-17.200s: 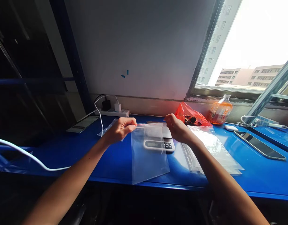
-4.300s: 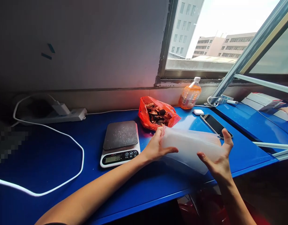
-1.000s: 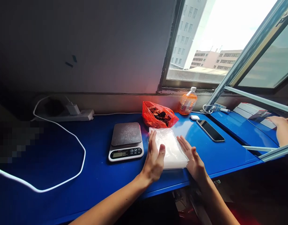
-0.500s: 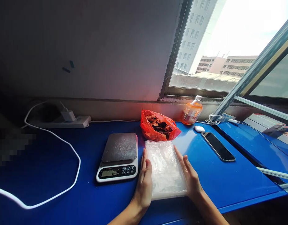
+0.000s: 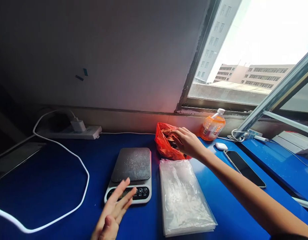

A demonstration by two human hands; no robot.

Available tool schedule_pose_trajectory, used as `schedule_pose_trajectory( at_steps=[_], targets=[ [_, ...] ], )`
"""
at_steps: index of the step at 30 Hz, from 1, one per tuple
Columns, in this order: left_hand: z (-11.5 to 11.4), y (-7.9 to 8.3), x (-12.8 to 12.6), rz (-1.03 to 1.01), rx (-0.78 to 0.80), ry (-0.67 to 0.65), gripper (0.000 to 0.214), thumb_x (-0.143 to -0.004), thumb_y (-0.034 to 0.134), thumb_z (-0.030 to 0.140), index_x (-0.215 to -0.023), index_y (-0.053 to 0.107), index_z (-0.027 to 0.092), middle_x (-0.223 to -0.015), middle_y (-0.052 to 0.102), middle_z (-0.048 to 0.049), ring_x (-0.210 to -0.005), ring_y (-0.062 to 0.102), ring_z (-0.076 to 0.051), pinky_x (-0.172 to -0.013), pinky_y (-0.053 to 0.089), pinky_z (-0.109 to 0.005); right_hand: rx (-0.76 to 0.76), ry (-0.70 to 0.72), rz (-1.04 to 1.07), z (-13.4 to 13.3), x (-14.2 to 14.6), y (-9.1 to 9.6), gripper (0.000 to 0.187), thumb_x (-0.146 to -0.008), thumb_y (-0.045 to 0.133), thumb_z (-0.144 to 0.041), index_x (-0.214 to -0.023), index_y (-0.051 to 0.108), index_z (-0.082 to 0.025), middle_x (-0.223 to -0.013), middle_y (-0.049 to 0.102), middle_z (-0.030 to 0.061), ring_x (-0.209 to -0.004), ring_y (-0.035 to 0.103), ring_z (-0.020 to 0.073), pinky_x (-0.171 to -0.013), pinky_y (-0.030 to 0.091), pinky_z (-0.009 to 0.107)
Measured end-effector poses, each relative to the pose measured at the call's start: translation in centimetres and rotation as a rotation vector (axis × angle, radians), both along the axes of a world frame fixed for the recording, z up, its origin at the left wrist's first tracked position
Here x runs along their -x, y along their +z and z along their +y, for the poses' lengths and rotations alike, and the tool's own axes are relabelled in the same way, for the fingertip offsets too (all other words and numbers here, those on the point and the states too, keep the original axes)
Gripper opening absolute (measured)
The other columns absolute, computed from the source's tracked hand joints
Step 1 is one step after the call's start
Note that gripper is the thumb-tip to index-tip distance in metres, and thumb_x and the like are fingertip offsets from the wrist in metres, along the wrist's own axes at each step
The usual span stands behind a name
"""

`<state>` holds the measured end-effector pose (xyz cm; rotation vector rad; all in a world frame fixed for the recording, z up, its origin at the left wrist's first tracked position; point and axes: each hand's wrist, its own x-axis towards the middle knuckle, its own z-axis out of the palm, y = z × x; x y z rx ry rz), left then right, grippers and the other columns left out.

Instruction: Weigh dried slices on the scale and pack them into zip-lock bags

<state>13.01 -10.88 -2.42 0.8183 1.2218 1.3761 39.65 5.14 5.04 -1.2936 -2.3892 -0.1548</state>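
Observation:
My right hand reaches over the red plastic bag, its fingers bent down at the brown dried pieces inside. The fingertips are partly hidden, so I cannot see whether they grip a piece. My left hand hovers with fingers spread in front of the kitchen scale, covering part of its display. Nothing is in that hand. Between the hands, a stack of clear plastic bags lies flat on the blue table, just in front of the red bag.
An orange drink bottle stands behind, near a white earbud case and a phone. At left, a white cable loops from a power strip. A metal frame slants at right.
Both hands have let go of the clear bag stack, which now lies alone. My right hand moved up to the red bag, my left moved left before the scale. The view shifted slightly.

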Motion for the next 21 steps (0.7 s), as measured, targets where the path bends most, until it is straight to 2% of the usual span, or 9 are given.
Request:
schedule_pose_trajectory(
  at_steps=[2, 4, 6, 8, 11, 14, 18, 19, 21],
  targets=[
    [1.5, 1.3, 1.6, 0.004, -0.022, 0.118, 0.087, -0.060, 0.054, 0.084, -0.126, 0.058, 0.027, -0.139, 0.055, -0.0090, -0.130, 0.046, -0.041, -0.109, 0.039, -0.055, 0.021, -0.014, -0.239, 3.7, 1.3, -0.3, 0.038, -0.088, 0.050, -0.020, -0.125, 0.057, -0.018, -0.124, 0.060, 0.0136, -0.110, 0.053, 0.0273, -0.092, 0.045, 0.040],
    [2.7, 2.6, 3.1, 0.020, -0.060, 0.186, 0.071, -0.073, 0.052, 0.074, -0.128, 0.056, 0.029, -0.140, 0.055, -0.0058, -0.131, 0.046, -0.036, -0.112, 0.037, -0.052, 0.039, -0.043, -0.368, 6.3, 2.2, -0.8, 0.039, -0.085, 0.053, -0.019, -0.124, 0.056, -0.016, -0.128, 0.058, 0.0156, -0.113, 0.052, 0.0286, -0.091, 0.044, 0.041],
    [3.7, 3.8, 4.5, 0.060, -0.123, 0.229, 0.060, -0.081, 0.049, 0.066, -0.128, 0.055, 0.029, -0.140, 0.054, -0.0037, -0.131, 0.046, -0.032, -0.113, 0.035, -0.050, 0.040, -0.062, -0.398, 7.5, 2.5, -1.4, 0.031, -0.086, 0.051, -0.018, -0.116, 0.060, -0.014, -0.125, 0.060, 0.0166, -0.110, 0.054, 0.0282, -0.090, 0.044, 0.040],
    [4.5, 4.6, 6.0, 0.121, -0.185, 0.242, 0.055, -0.084, 0.049, 0.062, -0.126, 0.055, 0.028, -0.140, 0.053, -0.0038, -0.129, 0.047, -0.031, -0.110, 0.038, -0.048, 0.034, -0.074, -0.336, 7.6, 2.4, -1.7, 0.025, -0.086, 0.049, -0.017, -0.107, 0.063, -0.014, -0.115, 0.065, 0.0159, -0.104, 0.058, 0.0268, -0.088, 0.045, 0.039],
    [5.8, 5.0, 8.0, 0.295, -0.230, 0.158, 0.048, -0.088, 0.048, 0.058, -0.122, 0.058, 0.025, -0.133, 0.058, -0.0060, -0.124, 0.052, -0.029, -0.103, 0.044, -0.043, 0.017, -0.126, -0.065, 6.2, 1.5, -1.8, 0.022, -0.086, 0.052, -0.020, -0.104, 0.063, -0.015, -0.102, 0.069, 0.0137, -0.095, 0.061, 0.0252, -0.083, 0.047, 0.037],
    [7.1, 4.6, 8.8, 0.656, -0.301, -0.066, 0.035, -0.092, 0.046, 0.047, -0.109, 0.064, 0.022, -0.115, 0.067, -0.0062, -0.111, 0.060, -0.025, -0.097, 0.046, -0.039, 0.040, -0.174, 0.364, 3.8, 0.1, -1.8, 0.032, -0.083, 0.058, -0.027, -0.113, 0.058, -0.017, -0.098, 0.070, 0.0092, -0.086, 0.064, 0.0215, -0.076, 0.049, 0.035],
    [7.1, 2.6, 7.2, 1.132, -0.805, -0.350, 0.018, -0.090, 0.052, 0.024, -0.100, 0.067, 0.022, -0.099, 0.073, -0.0023, -0.104, 0.062, -0.023, -0.096, 0.042, -0.040, 0.183, -0.130, 0.920, 0.4, -2.5, -2.8, 0.040, -0.077, 0.069, -0.037, -0.112, 0.058, -0.021, -0.094, 0.071, 0.0048, -0.081, 0.066, 0.0185, -0.070, 0.052, 0.032],
    [6.7, 2.0, 6.5, 1.193, -0.902, -0.387, 0.018, -0.089, 0.052, 0.019, -0.100, 0.066, 0.022, -0.097, 0.074, -0.0010, -0.104, 0.062, -0.023, -0.099, 0.038, -0.042, 0.178, -0.138, 1.036, -0.4, -3.3, -3.2, 0.040, -0.074, 0.071, -0.039, -0.108, 0.060, -0.022, -0.092, 0.071, 0.0043, -0.080, 0.066, 0.0181, -0.069, 0.052, 0.031],
    [5.7, 1.0, 5.4, 1.235, -0.991, -0.401, 0.017, -0.089, 0.053, 0.015, -0.098, 0.066, 0.021, -0.096, 0.074, 0.0002, -0.105, 0.062, -0.023, -0.103, 0.032, -0.046, 0.120, -0.214, 1.229, -1.9, -5.1, -4.3, 0.038, -0.070, 0.075, -0.040, -0.101, 0.062, -0.021, -0.086, 0.070, 0.0026, -0.074, 0.065, 0.0160, -0.064, 0.052, 0.029]
  ],
)
